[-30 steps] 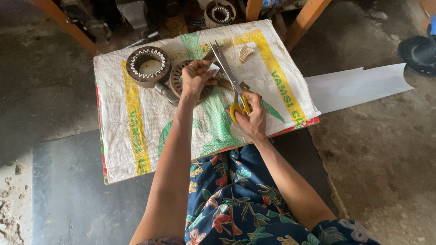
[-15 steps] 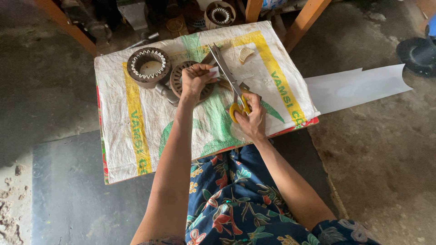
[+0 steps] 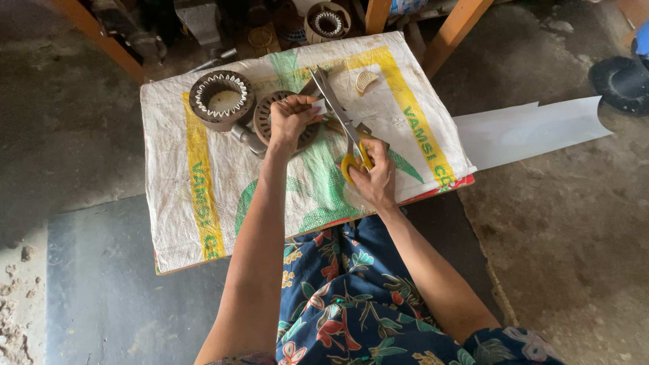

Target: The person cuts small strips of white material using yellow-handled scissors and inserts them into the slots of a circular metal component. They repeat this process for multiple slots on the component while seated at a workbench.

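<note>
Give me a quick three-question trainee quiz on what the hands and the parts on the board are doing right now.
1. True or false: the right hand holds yellow-handled scissors.
2. Which does the left hand rest on? A) the ring-shaped metal core B) the white sheet C) the floor
3. Fill in: a second ring-shaped core lies on the woven ____ that covers the board.

Key: 1 true; 2 A; 3 sack.
</note>
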